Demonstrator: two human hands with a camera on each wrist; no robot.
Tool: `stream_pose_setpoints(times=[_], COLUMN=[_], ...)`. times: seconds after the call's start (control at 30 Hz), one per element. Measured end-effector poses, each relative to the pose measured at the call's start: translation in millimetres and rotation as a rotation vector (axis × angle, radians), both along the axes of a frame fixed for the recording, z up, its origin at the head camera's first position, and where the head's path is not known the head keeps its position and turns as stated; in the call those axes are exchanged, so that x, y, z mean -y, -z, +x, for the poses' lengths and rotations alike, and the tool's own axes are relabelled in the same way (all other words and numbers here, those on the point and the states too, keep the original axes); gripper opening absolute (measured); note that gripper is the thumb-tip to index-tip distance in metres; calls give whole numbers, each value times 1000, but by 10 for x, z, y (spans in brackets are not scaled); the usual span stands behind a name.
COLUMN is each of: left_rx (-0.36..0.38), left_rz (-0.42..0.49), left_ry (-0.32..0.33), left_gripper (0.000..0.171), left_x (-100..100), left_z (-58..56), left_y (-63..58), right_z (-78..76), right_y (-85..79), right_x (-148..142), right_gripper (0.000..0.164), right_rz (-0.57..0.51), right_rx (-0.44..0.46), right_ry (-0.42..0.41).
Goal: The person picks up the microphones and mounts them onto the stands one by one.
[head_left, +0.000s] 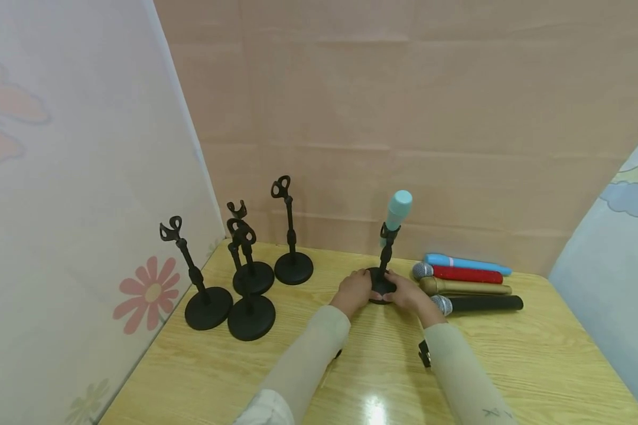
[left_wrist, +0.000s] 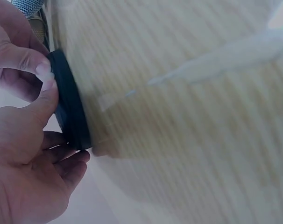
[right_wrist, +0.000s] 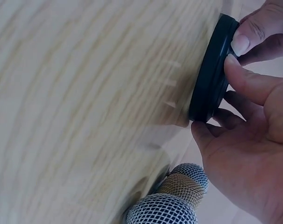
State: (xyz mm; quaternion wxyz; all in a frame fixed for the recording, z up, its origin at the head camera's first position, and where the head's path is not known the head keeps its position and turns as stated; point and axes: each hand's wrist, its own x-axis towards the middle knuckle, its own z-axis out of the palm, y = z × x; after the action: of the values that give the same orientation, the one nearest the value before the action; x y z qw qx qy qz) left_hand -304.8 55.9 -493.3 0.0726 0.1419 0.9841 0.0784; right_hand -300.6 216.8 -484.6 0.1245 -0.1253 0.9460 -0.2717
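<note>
A black microphone stand [head_left: 386,255] bears a light teal microphone [head_left: 399,208], tilted in its clip with the head up. Both hands hold the stand's round base [left_wrist: 69,102] from opposite sides. My left hand [head_left: 354,291] has its thumb on top and its fingers curled at the rim. On the other side, my right hand [head_left: 407,292] grips likewise, its thumb pressing the top of the base [right_wrist: 211,70]. In both wrist views the two thumbs nearly meet, and the base sits right at the wooden tabletop.
Several black stands with bare clips, among them a tall one [head_left: 292,236], stand at the left. At the right lie a blue microphone [head_left: 468,264], a red one [head_left: 465,274], a gold one [head_left: 470,287] and a black one [head_left: 484,303]. A papered wall [head_left: 404,118] rises behind.
</note>
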Motion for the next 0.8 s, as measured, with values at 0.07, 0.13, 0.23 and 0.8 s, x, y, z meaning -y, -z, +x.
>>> stream_pose_setpoints(times=[0.07, 0.13, 0.23, 0.8], left_rx=[-3, -7, -30, -114], left_rz=[24, 51, 73, 113], left_ry=[-13, -23, -29, -12], left_gripper=[80, 79, 78, 70], left_x=[-1, -1, -2, 465], left_z=[8, 20, 47, 112], left_y=[3, 4, 10, 22], right_z=[-6, -12, -16, 233], right_y=[-2, -4, -3, -283], right_x=[-7, -15, -22, -78], right_gripper=[66, 66, 66, 66], right_rz=[-8, -15, -25, 57], right_rx=[2, 4, 1, -51], right_ry=[9, 14, 13, 78])
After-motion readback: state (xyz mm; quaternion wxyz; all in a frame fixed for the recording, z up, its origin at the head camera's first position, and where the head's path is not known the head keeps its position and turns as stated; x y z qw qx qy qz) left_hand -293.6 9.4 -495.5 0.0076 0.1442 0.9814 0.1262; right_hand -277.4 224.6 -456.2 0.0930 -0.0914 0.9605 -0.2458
